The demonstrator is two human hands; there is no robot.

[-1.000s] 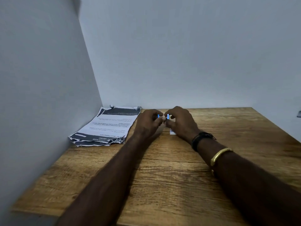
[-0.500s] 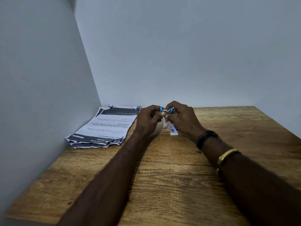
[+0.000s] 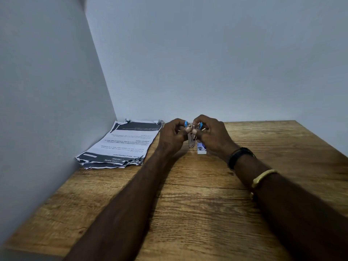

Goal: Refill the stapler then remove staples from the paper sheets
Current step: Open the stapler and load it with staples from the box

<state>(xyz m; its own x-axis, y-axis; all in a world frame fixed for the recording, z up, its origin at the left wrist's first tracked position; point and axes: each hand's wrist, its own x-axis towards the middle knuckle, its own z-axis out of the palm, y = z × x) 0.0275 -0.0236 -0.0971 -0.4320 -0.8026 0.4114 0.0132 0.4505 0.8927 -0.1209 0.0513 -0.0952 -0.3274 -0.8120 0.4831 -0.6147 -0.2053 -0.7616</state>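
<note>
Both hands meet at 12 o'clock above the wooden tabletop [image 3: 207, 213]. The left hand [image 3: 174, 136] and right hand [image 3: 212, 134] each close their grip on the small blue-and-silver metal stapler [image 3: 191, 137], lifted off the wood. A small white staple box [image 3: 201, 149] lies just beneath. The printed paper sheets [image 3: 124, 146] sit at 10 o'clock against the grey wall [image 3: 47, 110]; near and right-side wood lies open.

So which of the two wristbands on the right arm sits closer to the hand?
The black band, right at the wrist behind the right hand. The gold bangle sits farther up the forearm, nearer the camera.
</note>
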